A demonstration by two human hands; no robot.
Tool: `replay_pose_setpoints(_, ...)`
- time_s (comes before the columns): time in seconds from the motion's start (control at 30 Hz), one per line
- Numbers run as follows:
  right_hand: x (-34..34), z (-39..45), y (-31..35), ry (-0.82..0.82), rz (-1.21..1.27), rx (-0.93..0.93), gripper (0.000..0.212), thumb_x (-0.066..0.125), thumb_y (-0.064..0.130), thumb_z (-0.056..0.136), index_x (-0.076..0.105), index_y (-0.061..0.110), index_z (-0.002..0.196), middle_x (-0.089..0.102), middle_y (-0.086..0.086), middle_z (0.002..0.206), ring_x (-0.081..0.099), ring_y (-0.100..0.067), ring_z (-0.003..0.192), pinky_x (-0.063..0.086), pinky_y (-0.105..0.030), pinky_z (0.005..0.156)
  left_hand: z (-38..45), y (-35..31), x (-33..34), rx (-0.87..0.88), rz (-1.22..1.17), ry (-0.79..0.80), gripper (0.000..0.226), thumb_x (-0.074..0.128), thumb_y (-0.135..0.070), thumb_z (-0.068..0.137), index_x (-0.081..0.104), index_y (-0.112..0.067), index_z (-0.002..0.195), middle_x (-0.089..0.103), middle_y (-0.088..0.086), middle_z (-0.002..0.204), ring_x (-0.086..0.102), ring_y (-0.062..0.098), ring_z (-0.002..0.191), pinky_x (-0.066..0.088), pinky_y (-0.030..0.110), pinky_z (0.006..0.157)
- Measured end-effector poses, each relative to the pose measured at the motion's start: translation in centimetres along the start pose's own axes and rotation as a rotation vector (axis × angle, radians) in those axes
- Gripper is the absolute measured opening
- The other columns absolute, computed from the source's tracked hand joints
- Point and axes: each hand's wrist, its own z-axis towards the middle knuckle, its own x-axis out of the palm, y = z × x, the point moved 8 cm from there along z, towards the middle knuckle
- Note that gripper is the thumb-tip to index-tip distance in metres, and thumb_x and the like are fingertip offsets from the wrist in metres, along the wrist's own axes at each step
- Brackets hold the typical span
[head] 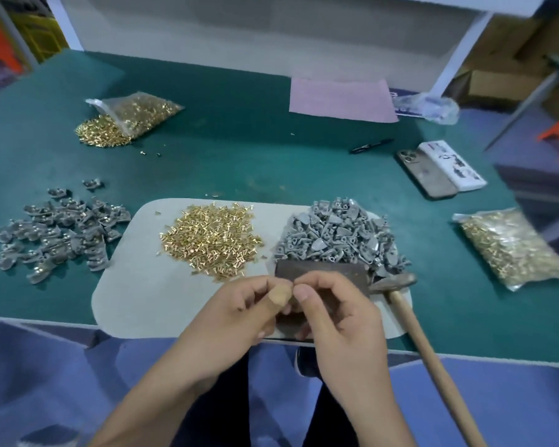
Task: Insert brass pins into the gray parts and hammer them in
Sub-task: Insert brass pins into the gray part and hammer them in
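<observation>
Brass pins lie heaped on the pale mat, gray parts piled just beside. Head view: left hand and right hand pinch fingertips together over the dark block; what they hold is hidden. Pins look tiny, stiff, slippery; pinch by the shank. 1 hammer rests near.

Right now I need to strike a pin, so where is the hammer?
In the head view the hammer lies at the right, its head beside the metal block below the gray parts pile, its wooden handle running past the table edge.
</observation>
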Motion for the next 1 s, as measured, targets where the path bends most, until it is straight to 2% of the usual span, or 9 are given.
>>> replay_pose_setpoints(0.07,-2.0,0.5,-0.7,-0.095,-0.036,0.008,0.009,0.064,0.021,0.098,0.069,0.026,0.092,0.073,0.0,0.086,0.07,-0.018,0.077,0.059,-0.038,0.064,1.2,-0.2,1.3,0.038,0.077,-0.011,0.022,0.057,-0.035,0.1,0.072,-0.023,0.091,0.063,-0.012,0.072,0.045,0.004,0.053,0.035,0.012,0.051)
replay_pose_setpoints(0.13,-4.1,1.0,-1.3,-0.195,-0.014,0.024,0.01,0.063,0.016,0.099,0.068,0.022,0.092,0.073,-0.003,0.082,0.071,-0.019,0.075,0.058,-0.039,0.061,2.6,-1.2,1.1,0.175,0.46,-0.096,0.014,0.06,-0.038,0.098,0.073,-0.034,0.099,0.07,-0.019,0.09,0.062,-0.002,0.074,0.044,0.014,0.061)
replay_pose_setpoints(0.2,-5.8,1.4,-1.6,-0.253,0.035,0.048,0.012,0.067,0.01,0.097,0.07,0.018,0.089,0.07,-0.005,0.072,0.068,-0.017,0.064,0.055,-0.029,0.054,4.4,-2.8,0.0,0.261,0.793,-0.221,0.011,0.062,-0.041,0.092,0.071,-0.039,0.099,0.066,-0.027,0.094,0.058,-0.009,0.083,0.042,0.017,0.065)
replay_pose_setpoints(0.3,-7.7,1.9,-1.9,-0.297,0.048,0.065,0.015,0.073,0.008,0.093,0.076,0.021,0.087,0.068,-0.002,0.068,0.061,-0.017,0.05,0.05,-0.023,0.05,8.0,-3.9,-1.4,0.225,0.929,-0.264,0.011,0.061,-0.046,0.089,0.068,-0.042,0.097,0.062,-0.032,0.092,0.053,-0.01,0.072,0.038,0.022,0.059)
replay_pose_setpoints(0.43,-9.5,2.2,-2.6,-0.342,0.0,0.076,0.022,0.072,0.006,0.092,0.08,0.026,0.093,0.073,0.001,0.077,0.066,-0.018,0.05,0.051,-0.021,0.054,12.5,-3.9,0.2,0.232,1.071,-0.134,0.012,0.063,-0.041,0.092,0.066,-0.041,0.104,0.062,-0.026,0.093,0.049,-0.019,0.077,0.04,0.02,0.062)
replay_pose_setpoints(0.67,-9.4,2.4,-3.3,-0.34,-0.047,0.084,0.029,0.071,0.01,0.094,0.077,0.038,0.097,0.073,0.007,0.081,0.067,-0.01,0.063,0.052,-0.019,0.055,18.8,-4.3,2.8,0.276,1.172,-0.089,0.02,0.059,-0.036,0.097,0.064,-0.035,0.116,0.06,-0.016,0.106,0.052,0.011,0.108,0.049,0.042,0.091)
replay_pose_setpoints(0.8,-8.8,2.7,-3.4,-0.273,-0.144,0.085,0.027,0.07,0.014,0.095,0.075,0.04,0.102,0.073,0.013,0.094,0.072,-0.014,0.091,0.06,-0.037,0.071,23.1,-3.6,4.8,0.196,1.189,0.092,0.038,0.048,-0.018,0.1,0.056,-0.035,0.132,0.056,-0.005,0.131,0.045,0.018,0.128,0.042,0.047,0.106)
replay_pose_setpoints(0.9,-9.3,3.1,-3.4,-0.276,-0.135,0.093,0.027,0.07,0.013,0.095,0.076,0.039,0.099,0.071,0.01,0.09,0.07,-0.012,0.08,0.058,-0.031,0.059,24.5,-1.6,6.6,0.095,1.258,0.321,0.052,0.039,-0.014,0.099,0.044,-0.041,0.144,0.044,-0.007,0.148,0.029,0.018,0.139,0.031,0.046,0.114)
replay_pose_setpoints(1.0,-9.4,3.2,-3.4,-0.278,-0.096,0.103,0.029,0.07,0.009,0.094,0.077,0.037,0.096,0.069,0.007,0.084,0.065,-0.01,0.063,0.049,-0.019,0.047,24.3,-0.6,6.9,0.097,1.307,0.38,0.047,0.036,-0.021,0.101,0.046,-0.035,0.145,0.044,-0.01,0.148,0.031,0.016,0.136,0.031,0.042,0.114)
